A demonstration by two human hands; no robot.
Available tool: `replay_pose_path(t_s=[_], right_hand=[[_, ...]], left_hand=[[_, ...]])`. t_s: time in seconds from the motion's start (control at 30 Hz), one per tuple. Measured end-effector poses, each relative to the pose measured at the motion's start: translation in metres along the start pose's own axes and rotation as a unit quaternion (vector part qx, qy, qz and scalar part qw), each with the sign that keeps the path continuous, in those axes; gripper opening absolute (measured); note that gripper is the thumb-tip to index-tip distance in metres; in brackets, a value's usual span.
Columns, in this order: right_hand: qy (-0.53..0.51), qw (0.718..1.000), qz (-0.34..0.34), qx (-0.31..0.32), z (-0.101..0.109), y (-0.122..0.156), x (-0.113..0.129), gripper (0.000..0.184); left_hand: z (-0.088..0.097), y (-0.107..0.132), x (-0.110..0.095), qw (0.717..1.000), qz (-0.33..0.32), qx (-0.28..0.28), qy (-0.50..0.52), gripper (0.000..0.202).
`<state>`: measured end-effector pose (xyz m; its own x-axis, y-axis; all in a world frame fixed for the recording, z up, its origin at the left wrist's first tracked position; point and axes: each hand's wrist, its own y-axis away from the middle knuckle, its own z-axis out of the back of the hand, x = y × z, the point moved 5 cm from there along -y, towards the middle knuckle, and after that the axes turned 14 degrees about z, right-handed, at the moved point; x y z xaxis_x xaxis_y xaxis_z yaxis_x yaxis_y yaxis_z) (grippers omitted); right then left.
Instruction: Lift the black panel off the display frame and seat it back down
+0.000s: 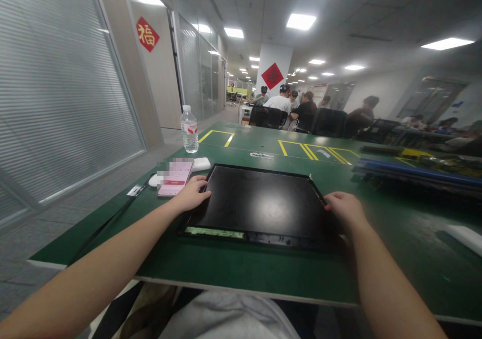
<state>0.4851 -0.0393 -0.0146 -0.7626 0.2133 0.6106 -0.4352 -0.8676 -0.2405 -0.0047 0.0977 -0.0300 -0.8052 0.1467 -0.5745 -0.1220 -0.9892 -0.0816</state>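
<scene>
A black LCD screen panel [263, 203] lies screen up on the green table, with a green circuit strip [214, 232] along the left part of its near edge. My left hand [195, 193] grips the panel's left edge, thumb over the top of the frame. On the opposite side, my right hand [346, 207] holds the right edge with its fingers curled, some of them hidden below the rim. Close to my left hand lie a phone [175, 178] with a lit pink screen and a small white case [201, 164].
A water bottle [190, 130] stands upright at the table's far left edge. A black lanyard [109, 223] crosses the left side. Stacked blue-edged panels [406, 176] lie at right, near a white object [467, 238]. Yellow tape [297, 143] marks the green table [256, 271]. People sit beyond.
</scene>
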Motion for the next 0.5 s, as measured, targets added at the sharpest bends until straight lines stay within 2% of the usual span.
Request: replay_pose_path(t_s=[0.27,0.5], right_hand=[[0.047,0.999,-0.01,0.024,0.002,0.003,0.011,0.025],[0.072,0.997,-0.007,0.022,0.002,0.004,0.014,0.025]], left_hand=[[0.001,0.002,-0.006,0.998,-0.041,-0.012,-0.044,0.048],[0.008,0.017,-0.019,0.992,-0.087,0.022,-0.083,0.064]])
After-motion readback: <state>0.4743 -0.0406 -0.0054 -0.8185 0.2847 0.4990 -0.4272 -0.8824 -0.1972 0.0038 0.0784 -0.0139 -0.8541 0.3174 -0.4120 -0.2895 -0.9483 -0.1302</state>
